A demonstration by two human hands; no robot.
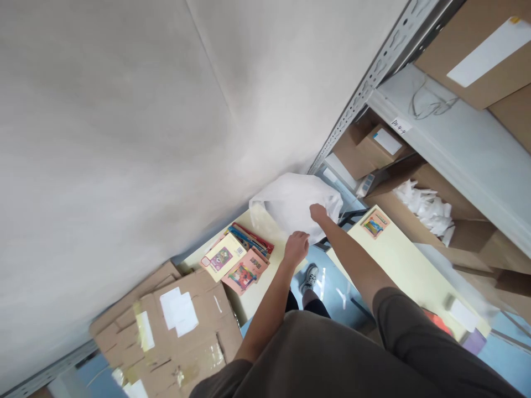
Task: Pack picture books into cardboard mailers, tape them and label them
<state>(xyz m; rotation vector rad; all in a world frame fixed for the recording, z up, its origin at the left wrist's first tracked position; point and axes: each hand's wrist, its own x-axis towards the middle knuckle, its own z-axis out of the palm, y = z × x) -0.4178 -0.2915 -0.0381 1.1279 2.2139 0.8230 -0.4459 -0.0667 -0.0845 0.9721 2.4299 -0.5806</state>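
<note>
Bag: white plastic bag [286, 199], at far end of L table [258, 293], part out over gap twd R table [398, 262].
R hand: right hand [318, 213] curled to a fist on bag, looks like a firm grip; fingertips hidden.
L hand: left hand [296, 246] half-curled at bag's near edge; can't tell if it has hold.
Books: small pile [224, 256] on L table, nr bag.
Rack: metal post [365, 83] just past bag.
Drop risk: bag could slide into gap if R grip slackens.
Tear risk: thin plastic, prob. splits if yanked or snagged on post.
Knock risk: L forearm passes close to books; wide swing cd shove them off.
</note>
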